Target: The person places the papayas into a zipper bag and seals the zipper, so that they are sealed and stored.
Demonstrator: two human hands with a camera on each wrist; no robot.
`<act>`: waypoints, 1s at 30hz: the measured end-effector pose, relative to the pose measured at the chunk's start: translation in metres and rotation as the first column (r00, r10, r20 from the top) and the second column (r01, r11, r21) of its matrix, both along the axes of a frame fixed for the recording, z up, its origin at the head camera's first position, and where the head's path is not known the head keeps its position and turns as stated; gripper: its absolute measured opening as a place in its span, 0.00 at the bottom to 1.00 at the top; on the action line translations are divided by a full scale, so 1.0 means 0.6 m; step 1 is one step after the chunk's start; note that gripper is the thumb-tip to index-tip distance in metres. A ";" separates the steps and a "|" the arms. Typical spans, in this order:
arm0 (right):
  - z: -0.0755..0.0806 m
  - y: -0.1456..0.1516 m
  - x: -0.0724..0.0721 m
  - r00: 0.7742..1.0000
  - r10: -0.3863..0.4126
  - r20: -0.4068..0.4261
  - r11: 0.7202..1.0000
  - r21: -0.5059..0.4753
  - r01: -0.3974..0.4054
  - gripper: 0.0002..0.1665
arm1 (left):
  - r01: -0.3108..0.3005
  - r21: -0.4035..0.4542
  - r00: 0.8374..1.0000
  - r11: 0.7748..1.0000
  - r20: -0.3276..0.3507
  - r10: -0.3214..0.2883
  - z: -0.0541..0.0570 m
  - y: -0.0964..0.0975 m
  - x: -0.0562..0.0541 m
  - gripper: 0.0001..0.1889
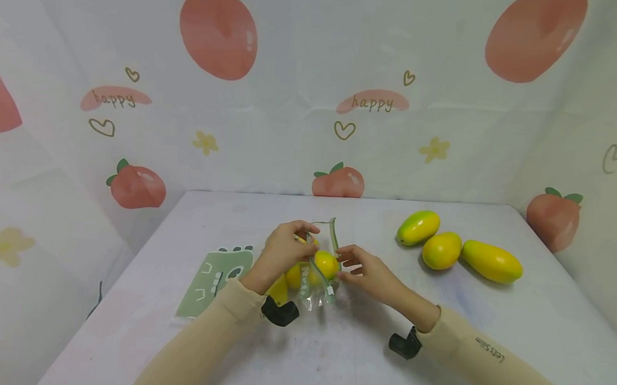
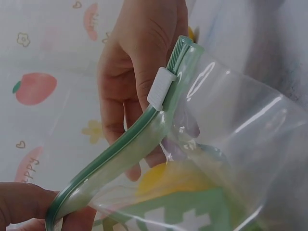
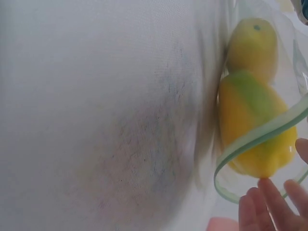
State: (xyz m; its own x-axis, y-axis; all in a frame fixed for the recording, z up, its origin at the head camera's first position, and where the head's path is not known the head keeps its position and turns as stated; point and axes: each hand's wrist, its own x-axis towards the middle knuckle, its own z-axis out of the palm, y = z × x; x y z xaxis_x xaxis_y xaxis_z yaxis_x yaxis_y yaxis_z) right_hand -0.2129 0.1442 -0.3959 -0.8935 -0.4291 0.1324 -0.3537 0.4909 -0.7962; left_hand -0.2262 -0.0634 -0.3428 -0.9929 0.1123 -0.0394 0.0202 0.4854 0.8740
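Observation:
A clear zip bag (image 1: 311,300) with a green rim lies in the middle of the table. My left hand (image 1: 285,248) pinches the rim between thumb and fingers, and the mouth gapes. On the rim sits a white slider (image 2: 161,89). Inside the bag, a papaya-like yellow-green fruit (image 3: 255,120) lies nearest the mouth, with another yellow fruit (image 3: 252,48) behind it. My right hand (image 1: 371,274) is at the mouth, fingers loosely extended, fingertips at the nearer fruit's end. More yellow (image 1: 278,290) shows beside my left wrist; whether it is in the bag I cannot tell.
Three yellow-green fruits, one rounder (image 1: 442,251), one at the back (image 1: 418,228) and one long (image 1: 492,262), lie at the right. A green bag with a cartoon face (image 1: 206,285) lies flat at the left. A printed cloth (image 1: 290,140) hangs behind the table.

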 end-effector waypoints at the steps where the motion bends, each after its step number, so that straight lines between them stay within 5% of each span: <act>1: 0.000 0.000 0.001 1.000 0.007 -0.005 1.000 0.001 -0.007 0.26 | 0.003 0.005 1.000 1.000 -0.004 -0.003 0.000 0.000 0.000 0.14; 30: 0.014 0.023 0.002 1.000 -0.018 0.005 0.999 0.029 0.018 0.22 | 0.008 0.073 1.000 0.997 0.012 -0.009 0.002 0.000 0.005 0.14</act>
State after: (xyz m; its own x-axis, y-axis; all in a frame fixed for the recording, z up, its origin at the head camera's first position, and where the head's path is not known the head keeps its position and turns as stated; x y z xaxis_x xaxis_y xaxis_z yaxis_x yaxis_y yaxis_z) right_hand -0.2115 0.1579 -0.3875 -0.9017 -0.4168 0.1151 -0.3404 0.5200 -0.7834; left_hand -0.2231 -0.0637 -0.3414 -0.9914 0.1239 -0.0427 0.0134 0.4205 0.9072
